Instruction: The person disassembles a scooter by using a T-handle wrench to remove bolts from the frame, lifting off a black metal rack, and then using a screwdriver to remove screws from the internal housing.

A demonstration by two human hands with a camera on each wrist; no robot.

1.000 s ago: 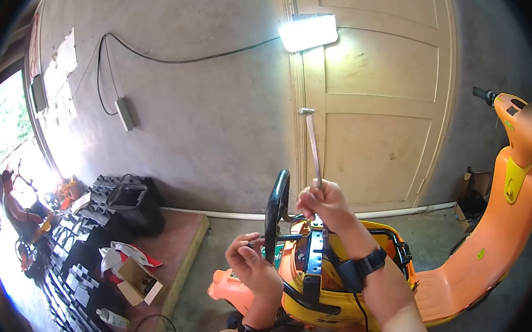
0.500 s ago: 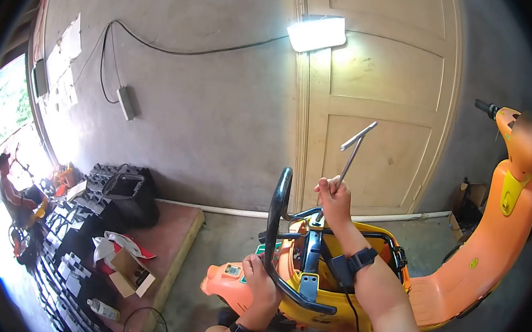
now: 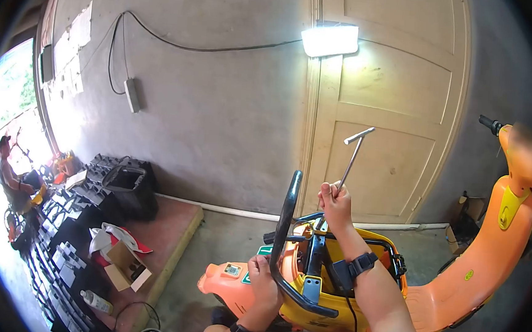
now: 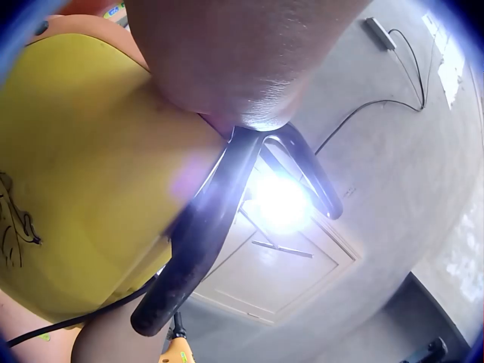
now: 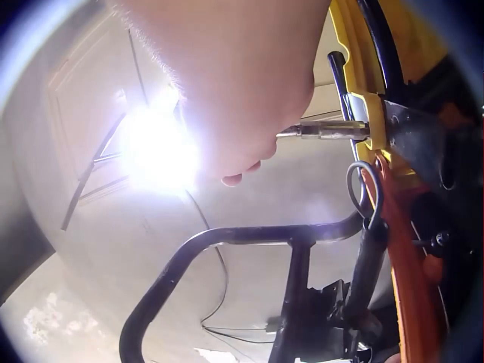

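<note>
My right hand [image 3: 337, 209] grips the thin shaft of a steel T-handle socket wrench [image 3: 356, 152], just above the scooter's rear frame. The crossbar of the wrench stands at the top, tilted. In the right wrist view the socket end [image 5: 325, 131] comes out below my right hand [image 5: 234, 98] and meets the yellow-edged bracket. My left hand [image 3: 263, 287] is bent right against the black tubular rack [image 3: 286, 217], thumb up; whether its fingers hold the tube I cannot tell. In the left wrist view the rack [image 4: 204, 227] runs out from behind that hand [image 4: 257, 60].
The orange and yellow scooter [image 3: 454, 296] extends to the right. At left, dark battery-like blocks [image 3: 65, 220], an opened carton [image 3: 126, 267] and a white bottle [image 3: 96, 302] crowd a low platform [image 3: 168, 245]. A bright lamp [image 3: 330, 41] hangs by the door. Another person [image 3: 12, 173] is at the far left.
My right hand has turned the wrench, its crossbar swinging right from end-on to broadside. My left hand has moved from spread fingers to a bent pose against the rack. The view shifted slightly.
</note>
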